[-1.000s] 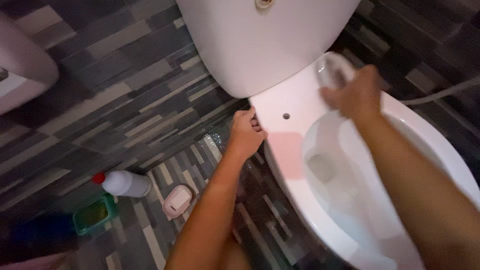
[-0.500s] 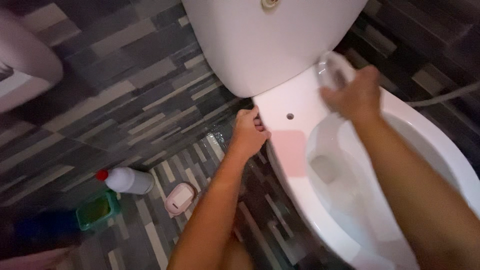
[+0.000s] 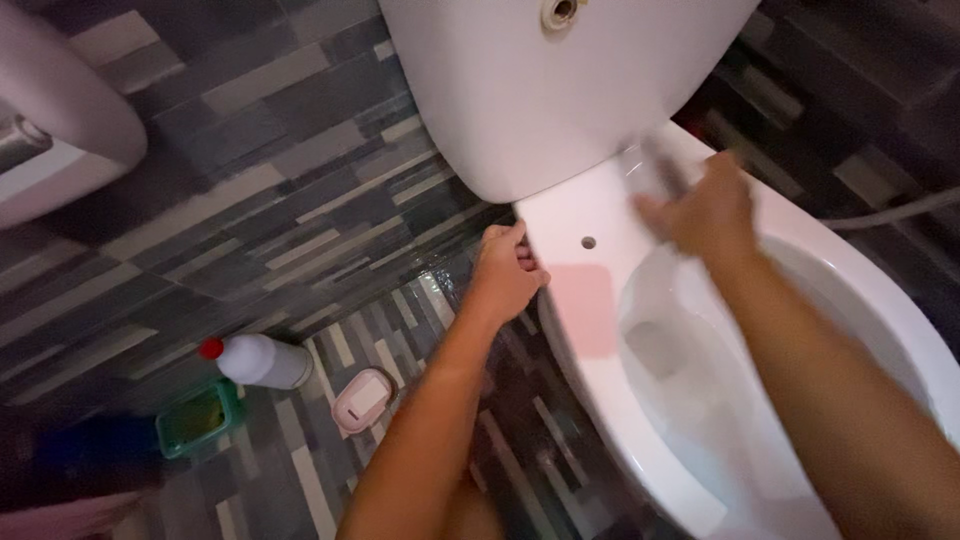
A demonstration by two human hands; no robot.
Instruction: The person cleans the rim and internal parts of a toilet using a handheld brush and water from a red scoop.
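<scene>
White bottle (image 3: 262, 360), green tub (image 3: 195, 418), pink box (image 3: 363, 399) on tiled floor (image 3: 250, 230).

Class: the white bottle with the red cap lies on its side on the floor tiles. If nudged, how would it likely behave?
The bottle looks round-bodied and lies flat, so it would probably roll. It seems plastic, so likely light and unbreakable.
</scene>
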